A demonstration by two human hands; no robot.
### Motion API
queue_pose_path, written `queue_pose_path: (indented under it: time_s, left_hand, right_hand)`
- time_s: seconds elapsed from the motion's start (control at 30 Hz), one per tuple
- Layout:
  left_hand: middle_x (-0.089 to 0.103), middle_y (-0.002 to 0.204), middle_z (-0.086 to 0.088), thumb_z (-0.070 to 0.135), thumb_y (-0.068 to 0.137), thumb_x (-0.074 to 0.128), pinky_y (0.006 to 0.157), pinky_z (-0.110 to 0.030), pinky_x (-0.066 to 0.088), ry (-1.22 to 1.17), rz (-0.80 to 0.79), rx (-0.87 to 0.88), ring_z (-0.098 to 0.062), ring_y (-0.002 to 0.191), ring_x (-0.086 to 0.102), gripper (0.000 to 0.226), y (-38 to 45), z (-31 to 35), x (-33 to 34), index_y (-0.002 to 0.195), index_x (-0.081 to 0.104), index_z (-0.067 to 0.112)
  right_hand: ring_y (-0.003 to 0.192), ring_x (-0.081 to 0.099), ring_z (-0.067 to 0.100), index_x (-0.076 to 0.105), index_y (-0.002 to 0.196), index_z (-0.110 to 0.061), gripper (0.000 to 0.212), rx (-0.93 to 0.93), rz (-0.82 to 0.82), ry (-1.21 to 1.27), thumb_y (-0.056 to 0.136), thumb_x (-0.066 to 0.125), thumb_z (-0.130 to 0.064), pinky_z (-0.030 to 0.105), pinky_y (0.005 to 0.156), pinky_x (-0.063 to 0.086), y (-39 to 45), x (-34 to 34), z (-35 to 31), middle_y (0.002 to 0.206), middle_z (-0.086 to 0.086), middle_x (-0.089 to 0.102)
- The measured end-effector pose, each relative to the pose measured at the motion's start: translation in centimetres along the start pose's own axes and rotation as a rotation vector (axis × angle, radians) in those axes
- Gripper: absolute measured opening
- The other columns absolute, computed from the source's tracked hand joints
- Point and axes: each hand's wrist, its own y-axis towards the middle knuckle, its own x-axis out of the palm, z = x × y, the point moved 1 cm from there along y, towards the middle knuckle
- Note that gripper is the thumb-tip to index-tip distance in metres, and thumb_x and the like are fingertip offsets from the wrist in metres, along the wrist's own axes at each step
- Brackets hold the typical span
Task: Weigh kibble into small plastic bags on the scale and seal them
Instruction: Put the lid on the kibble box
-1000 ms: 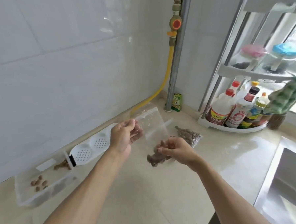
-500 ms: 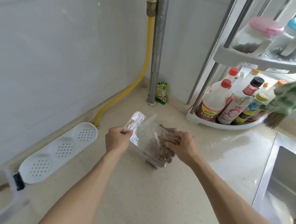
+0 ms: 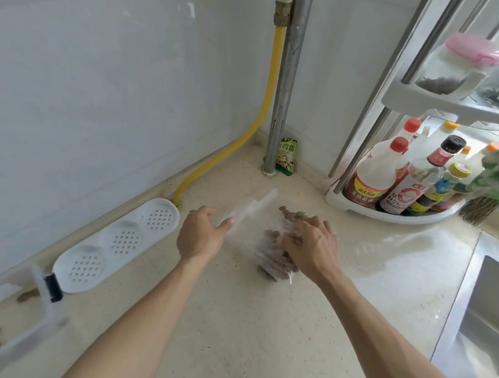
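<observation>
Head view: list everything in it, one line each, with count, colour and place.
plastic bag: one, clear, on the counter between both hands
kibble: many, brown, in the bag
perforated lid: one, white, by the left wall
clear tub: one, far left edge
hose: one, yellow, along the wall
pipe: one, grey, corner
packet: one, green, at the pipe's foot
bottles: several, on the corner rack
sink: one, steel, lower right
left hand: pinches the bag's top strip
right hand: presses on the bag
</observation>
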Motion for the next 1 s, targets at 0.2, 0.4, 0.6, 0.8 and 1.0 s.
queue_pose_path:
  time_s: [0.2,0.4,0.6,0.8,1.0]
  left_hand:
    - [0.060,0.113,-0.002,0.059,0.082,0.063,0.085,-0.041,0.051,0.054,0.130,0.045,-0.021,0.109,0.055,0.056,-4.9,-5.4,-4.8,0.120,0.061,0.018]
    - [0.061,0.121,-0.006,0.060,0.087,0.054,0.090,-0.039,0.046,0.227,0.225,-0.104,-0.025,0.114,0.052,0.057,-10.9,-15.7,-10.1,0.125,0.060,0.019]
    - [0.050,0.135,-0.014,0.056,0.085,0.059,0.099,-0.040,0.041,0.216,0.272,-0.421,-0.031,0.127,0.042,0.065,-16.9,-25.2,-13.9,0.135,0.049,0.015]
    - [0.013,0.156,-0.028,0.048,0.093,0.052,0.110,-0.042,0.030,0.093,0.126,-0.602,-0.037,0.144,0.020,0.074,-19.2,-29.4,-14.6,0.147,0.024,0.005]
    - [0.036,0.147,-0.020,0.041,0.095,0.052,0.106,-0.044,0.034,-0.032,0.126,-0.643,-0.037,0.136,0.030,0.065,-19.0,-29.4,-14.8,0.145,0.030,0.006]
  right_hand:
    - [0.123,0.043,0.024,0.056,0.134,-0.016,0.054,-0.126,-0.110,0.120,0.093,0.056,-0.051,0.037,0.100,0.039,-2.8,1.7,-8.0,0.134,0.004,0.054]
    - [0.129,0.043,0.024,0.046,0.142,-0.015,0.059,-0.281,-0.330,0.188,0.094,0.057,-0.048,0.037,0.103,0.040,-7.8,6.6,-16.4,0.138,0.006,0.050]
    - [0.125,0.050,0.024,0.043,0.143,-0.010,0.061,-0.298,-0.654,0.252,0.095,0.058,-0.045,0.034,0.101,0.042,-13.3,13.4,-22.5,0.140,0.008,0.047]
    - [0.088,0.050,0.019,0.047,0.097,-0.018,0.029,-0.288,-0.770,0.229,0.092,0.058,-0.043,0.027,0.072,0.037,-16.2,18.0,-25.7,0.101,0.003,0.051]
    - [0.065,0.041,0.016,0.046,0.076,-0.009,0.027,-0.155,-0.770,0.421,0.090,0.061,-0.025,0.030,0.061,0.032,-16.5,18.3,-26.3,0.076,0.003,0.042]
